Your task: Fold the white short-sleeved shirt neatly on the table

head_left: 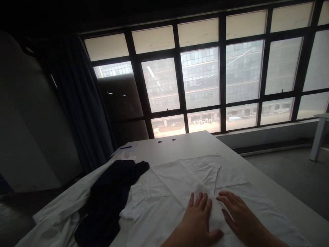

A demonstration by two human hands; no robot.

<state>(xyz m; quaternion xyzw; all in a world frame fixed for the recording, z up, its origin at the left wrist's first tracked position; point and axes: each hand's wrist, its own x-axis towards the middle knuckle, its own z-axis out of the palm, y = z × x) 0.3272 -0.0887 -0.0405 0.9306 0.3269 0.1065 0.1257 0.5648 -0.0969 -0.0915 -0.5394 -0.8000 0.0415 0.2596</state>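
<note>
The open left hand (196,223) and the open right hand (243,219) are being held flat with fingers spread, just apart from each other, on a wrinkled white cotton garment (195,175); nothing is being gripped by either. The garment is being kept spread across a white tabletop (185,145), touching a crumpled dark navy garment (108,199) on its left. A slim blue pen (125,147) is being supported by a white sheet of paper (130,148) near 2 round holes in the tabletop. A large dark-framed window (200,68) is being partly bordered by a dark blue curtain (79,99).
</note>
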